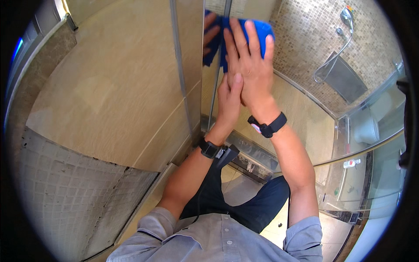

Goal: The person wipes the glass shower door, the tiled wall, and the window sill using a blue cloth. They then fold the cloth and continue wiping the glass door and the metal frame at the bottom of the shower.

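Ahead of me, a blue cloth lies spread under my right hand, which presses it to an upright surface that looks like clear glass. The fingers of that hand are spread over the cloth. Just below and to its left is my left hand, its thumb up against the right palm's edge. Its other fingers are mostly hidden behind the right hand, so their grip does not show. A thin metal strip runs upright beside both hands. Left of it, the glossy surface mirrors the cloth and fingers.
Beige wall tiles stand close on my left, above grimy grey small-square tiles. A shower head with hose hangs on the mosaic wall. Curved glass with a metal rail and a small white bottle are at right.
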`<state>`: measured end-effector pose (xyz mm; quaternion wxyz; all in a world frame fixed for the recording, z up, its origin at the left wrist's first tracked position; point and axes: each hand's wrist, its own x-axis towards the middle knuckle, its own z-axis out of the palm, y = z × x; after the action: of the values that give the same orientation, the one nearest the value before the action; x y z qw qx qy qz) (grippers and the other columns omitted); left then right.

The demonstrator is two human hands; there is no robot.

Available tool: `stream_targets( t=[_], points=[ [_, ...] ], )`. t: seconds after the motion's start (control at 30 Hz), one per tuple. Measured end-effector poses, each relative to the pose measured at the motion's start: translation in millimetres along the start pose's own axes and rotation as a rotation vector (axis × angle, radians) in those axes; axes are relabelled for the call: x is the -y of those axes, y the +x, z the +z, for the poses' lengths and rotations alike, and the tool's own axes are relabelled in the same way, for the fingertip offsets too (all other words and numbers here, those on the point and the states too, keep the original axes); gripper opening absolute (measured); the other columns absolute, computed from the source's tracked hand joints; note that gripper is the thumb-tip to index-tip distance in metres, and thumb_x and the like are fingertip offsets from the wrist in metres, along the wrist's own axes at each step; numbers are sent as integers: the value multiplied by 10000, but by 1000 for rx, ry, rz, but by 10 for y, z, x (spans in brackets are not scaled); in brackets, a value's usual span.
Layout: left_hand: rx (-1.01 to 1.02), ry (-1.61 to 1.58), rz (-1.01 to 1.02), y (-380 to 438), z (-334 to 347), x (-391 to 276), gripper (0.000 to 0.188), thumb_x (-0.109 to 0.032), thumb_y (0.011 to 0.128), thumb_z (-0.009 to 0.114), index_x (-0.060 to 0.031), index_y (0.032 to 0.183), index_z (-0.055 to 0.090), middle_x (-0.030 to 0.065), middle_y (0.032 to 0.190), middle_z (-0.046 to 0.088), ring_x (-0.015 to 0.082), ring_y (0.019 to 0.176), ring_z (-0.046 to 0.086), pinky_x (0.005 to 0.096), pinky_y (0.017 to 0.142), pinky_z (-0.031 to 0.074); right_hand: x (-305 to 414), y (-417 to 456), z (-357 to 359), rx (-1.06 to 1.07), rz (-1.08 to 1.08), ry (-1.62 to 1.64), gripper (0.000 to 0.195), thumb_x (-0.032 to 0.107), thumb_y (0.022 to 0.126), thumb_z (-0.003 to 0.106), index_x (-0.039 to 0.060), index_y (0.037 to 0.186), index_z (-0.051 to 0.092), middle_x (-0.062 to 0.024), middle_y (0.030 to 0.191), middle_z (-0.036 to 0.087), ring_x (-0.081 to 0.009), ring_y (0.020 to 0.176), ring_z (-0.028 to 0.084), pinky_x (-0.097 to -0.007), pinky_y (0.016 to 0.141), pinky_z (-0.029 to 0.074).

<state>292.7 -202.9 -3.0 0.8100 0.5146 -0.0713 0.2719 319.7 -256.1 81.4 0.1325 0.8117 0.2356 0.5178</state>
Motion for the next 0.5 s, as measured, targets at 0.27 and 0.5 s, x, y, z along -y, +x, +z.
stream_targets(
  t=[0.27,0.5],
  points=[
    [-50,75,-587,-949,-658,693,569,-587,1046,538,-47,1189,646,24,865,682,93,680,638,214,530,424,589,-1342,589,241,-224,-165,681,328,979,502,151,1626,384,-57,1749,198,-270,1620,129,-580,1269,6],
    [-97,257,-872,-1457,-1199,970,442,-407,1058,618,-44,1309,591,71,906,715,123,691,675,253,544,467,943,-2245,961,307,-426,-121,662,314,993,456,99,1616,388,-94,1733,244,-267,1610,185,-522,1286,27]
  ],
)
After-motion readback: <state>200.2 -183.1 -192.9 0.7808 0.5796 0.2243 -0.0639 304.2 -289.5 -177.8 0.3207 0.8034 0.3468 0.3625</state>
